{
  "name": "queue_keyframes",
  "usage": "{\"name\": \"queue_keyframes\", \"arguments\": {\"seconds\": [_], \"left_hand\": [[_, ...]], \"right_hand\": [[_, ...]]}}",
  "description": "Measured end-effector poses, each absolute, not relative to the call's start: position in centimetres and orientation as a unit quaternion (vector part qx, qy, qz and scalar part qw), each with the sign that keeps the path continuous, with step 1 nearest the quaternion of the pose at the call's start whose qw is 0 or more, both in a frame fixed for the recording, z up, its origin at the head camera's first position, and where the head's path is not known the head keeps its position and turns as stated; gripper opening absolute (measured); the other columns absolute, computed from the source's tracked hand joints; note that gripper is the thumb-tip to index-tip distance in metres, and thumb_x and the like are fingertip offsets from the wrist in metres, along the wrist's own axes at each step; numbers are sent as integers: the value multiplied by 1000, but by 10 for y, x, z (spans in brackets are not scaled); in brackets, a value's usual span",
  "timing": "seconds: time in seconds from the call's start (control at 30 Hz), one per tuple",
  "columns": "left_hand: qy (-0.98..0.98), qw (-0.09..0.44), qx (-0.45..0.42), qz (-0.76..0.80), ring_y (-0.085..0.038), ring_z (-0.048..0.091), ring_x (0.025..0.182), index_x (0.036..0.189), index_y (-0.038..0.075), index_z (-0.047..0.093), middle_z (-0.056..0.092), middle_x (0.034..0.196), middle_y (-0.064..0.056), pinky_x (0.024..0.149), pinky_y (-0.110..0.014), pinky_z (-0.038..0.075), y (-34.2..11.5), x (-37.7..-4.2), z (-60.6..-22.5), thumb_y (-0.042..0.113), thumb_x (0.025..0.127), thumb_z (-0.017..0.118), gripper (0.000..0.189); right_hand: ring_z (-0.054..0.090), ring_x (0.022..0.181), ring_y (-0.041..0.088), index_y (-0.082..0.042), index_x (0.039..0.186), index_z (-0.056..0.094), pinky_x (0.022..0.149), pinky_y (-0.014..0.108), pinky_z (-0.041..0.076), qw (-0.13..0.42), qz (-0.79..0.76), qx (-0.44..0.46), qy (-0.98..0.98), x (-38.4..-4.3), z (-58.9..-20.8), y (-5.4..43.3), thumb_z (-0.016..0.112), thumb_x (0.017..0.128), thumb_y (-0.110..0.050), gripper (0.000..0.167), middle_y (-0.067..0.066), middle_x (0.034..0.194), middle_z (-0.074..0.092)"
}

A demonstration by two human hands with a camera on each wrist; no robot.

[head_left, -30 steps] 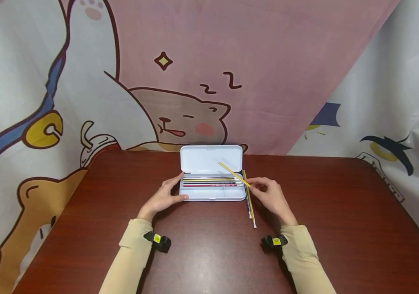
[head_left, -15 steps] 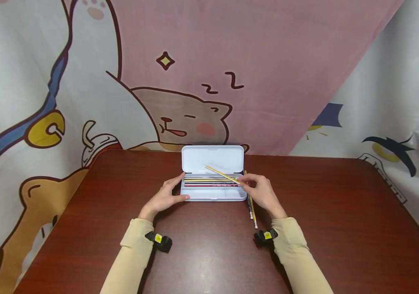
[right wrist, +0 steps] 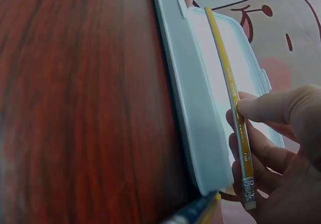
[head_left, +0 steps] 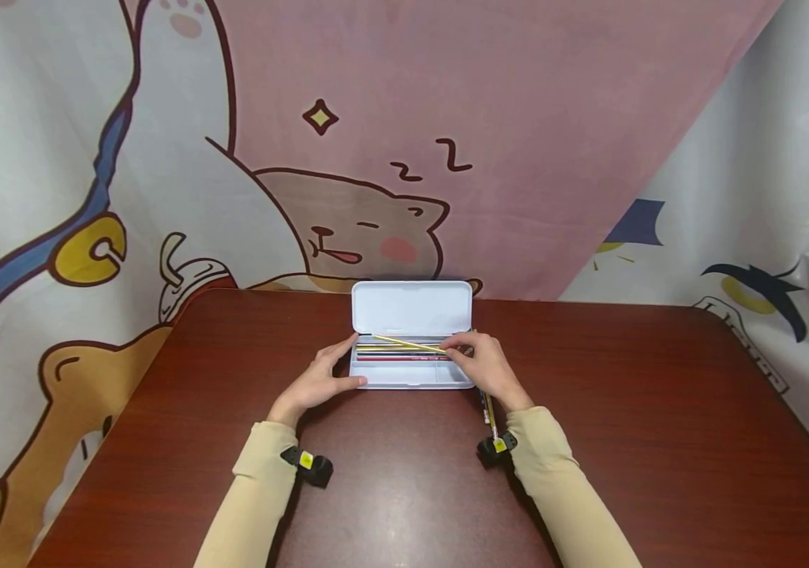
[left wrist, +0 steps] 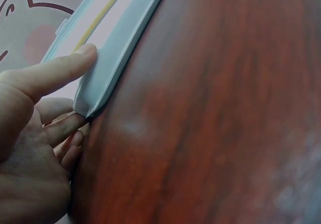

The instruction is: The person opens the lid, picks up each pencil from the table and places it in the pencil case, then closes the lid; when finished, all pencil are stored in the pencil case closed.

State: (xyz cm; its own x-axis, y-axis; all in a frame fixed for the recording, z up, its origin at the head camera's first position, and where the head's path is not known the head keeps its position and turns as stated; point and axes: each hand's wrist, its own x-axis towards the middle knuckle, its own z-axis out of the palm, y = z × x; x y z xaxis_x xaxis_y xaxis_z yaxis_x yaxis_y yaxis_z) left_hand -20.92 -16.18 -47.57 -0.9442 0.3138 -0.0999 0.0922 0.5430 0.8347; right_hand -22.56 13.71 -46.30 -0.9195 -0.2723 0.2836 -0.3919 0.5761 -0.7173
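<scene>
A white pencil case [head_left: 398, 377] lies with its lid [head_left: 411, 308] raised, several pencils [head_left: 390, 359] side by side in its back compartment. My left hand [head_left: 313, 384] holds the case's left end, thumb at the front corner and index finger at the back one. Between thumb and fingers, my right hand [head_left: 487, 369] pinches a yellow pencil [right wrist: 233, 91] near its eraser end. That pencil slants over the back compartment, its far end toward the left; whether it touches the others I cannot tell.
More pencils [head_left: 490, 414] lie on the brown table [head_left: 404, 489] right of the case, partly hidden under my right hand and wrist camera. A cartoon-printed cloth [head_left: 518, 158] hangs behind the table's back edge.
My right hand has carried the yellow pencil leftward from the case's right edge to over the back compartment, and the pencil has tipped flatter. My left hand has stayed at the case.
</scene>
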Motion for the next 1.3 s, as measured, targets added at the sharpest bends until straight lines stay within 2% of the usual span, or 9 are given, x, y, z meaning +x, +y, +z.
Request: {"name": "queue_keyframes", "arguments": {"seconds": [0.43, 0.7, 1.07, 1.3], "left_hand": [[858, 122, 111, 486, -36, 16, 141, 153, 11, 29, 26, 154, -20, 109, -61, 16, -162, -208, -476, 21, 83, 76, 85], [860, 119, 112, 483, -37, 16, 140, 153, 11, 29, 26, 154, -20, 108, -62, 17, -162, -209, -476, 21, 83, 76, 84], [858, 124, 106, 486, -36, 16, 140, 153, 12, 29, 25, 154, -20, 108, -62, 16, -162, -209, -476, 21, 83, 75, 84], [858, 124, 109, 487, -36, 16, 140, 153, 12, 29, 25, 154, -20, 108, -62, 17, -162, -209, -477, 21, 84, 75, 84]], "right_hand": [[64, 92, 23, -5, 93, 77, 80, 37, 49, 52, 403, 198, -892, -233, -464, 121, 69, 85, 0, 12, 8, 93, 71], [65, 95, 25, -4, 93, 76, 85, 41, 50, 51, 397, 210, -892, -235, -465, 117, 68, 85, 2, 13, 9, 95, 71], [64, 90, 23, -5, 92, 77, 81, 39, 49, 70, 410, 195, -888, -237, -465, 123, 68, 83, 2, 14, 7, 92, 71], [63, 93, 23, -5, 93, 77, 82, 39, 47, 84, 423, 172, -886, -233, -462, 138, 67, 84, 1, 15, 8, 95, 71]]}}
